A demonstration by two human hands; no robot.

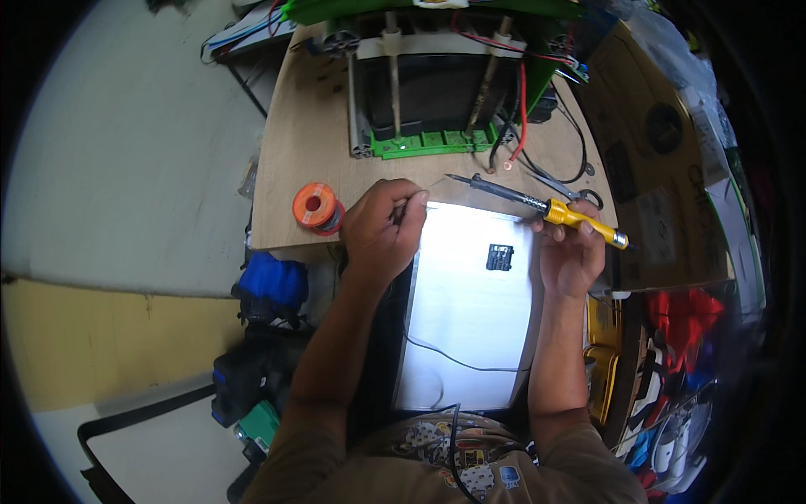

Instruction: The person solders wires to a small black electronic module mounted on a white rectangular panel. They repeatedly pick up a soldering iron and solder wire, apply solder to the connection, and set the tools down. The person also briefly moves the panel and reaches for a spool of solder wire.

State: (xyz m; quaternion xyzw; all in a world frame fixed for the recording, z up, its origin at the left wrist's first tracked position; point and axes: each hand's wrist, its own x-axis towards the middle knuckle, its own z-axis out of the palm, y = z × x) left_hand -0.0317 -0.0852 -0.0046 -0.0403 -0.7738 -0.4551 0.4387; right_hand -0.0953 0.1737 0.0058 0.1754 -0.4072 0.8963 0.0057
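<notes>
In my right hand (575, 252) is a soldering iron (561, 213) with a yellow handle, its metal tip pointing left. The fingers of my left hand (378, 227) are pinched on a thin strand of solder wire (436, 182), which runs up close to the iron's tip; whether they touch is too small to tell. Left of that hand stands an orange-topped spool (313, 206). Below both hands a white panel (462, 311) extends from the table edge toward my body, with a small black slotted part (500, 257) on it.
A green-and-black frame with metal rods (432, 139) stands at the back of the wooden table (290, 160). Scissors (579, 191) and red and black cables (524, 105) are at its right. A dark cord (453, 359) crosses the panel. A cardboard box (655, 168) stands on the right.
</notes>
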